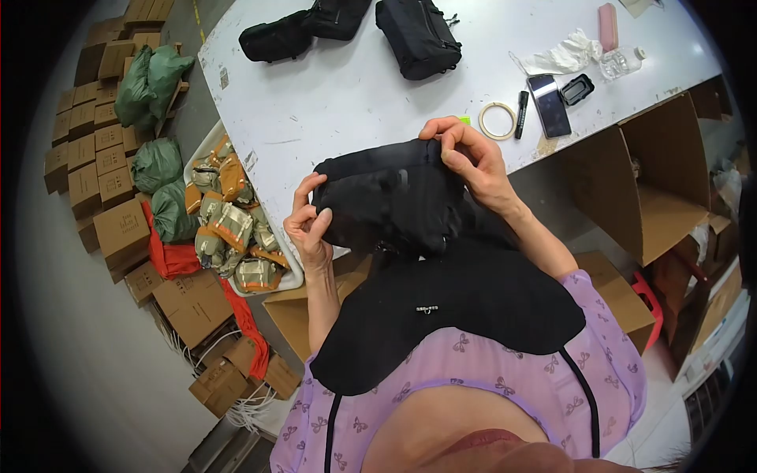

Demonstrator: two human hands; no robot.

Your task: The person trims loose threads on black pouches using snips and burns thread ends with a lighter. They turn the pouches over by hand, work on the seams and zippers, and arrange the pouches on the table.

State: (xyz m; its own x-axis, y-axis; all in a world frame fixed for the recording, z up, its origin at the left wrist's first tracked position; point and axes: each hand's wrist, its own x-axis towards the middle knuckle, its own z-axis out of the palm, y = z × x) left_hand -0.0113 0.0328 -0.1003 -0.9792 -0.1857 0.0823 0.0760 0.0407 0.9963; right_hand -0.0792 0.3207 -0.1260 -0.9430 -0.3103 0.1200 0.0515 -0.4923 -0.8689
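A black fabric bag is held up in front of my chest, over the near edge of the white table. My left hand grips its left end, thumb on the near face and fingers around the side. At the upper right corner, my right hand pinches the fabric between thumb and fingers. The bag's underside and lower right blend into my black apron, so its lower edge is hard to make out.
Black bags lie at the table's far side. Right of my hands are a tape roll, a marker, a phone and a plastic bottle. A white bin holds green-orange pouches. Cardboard boxes stack at left; an open carton stands right.
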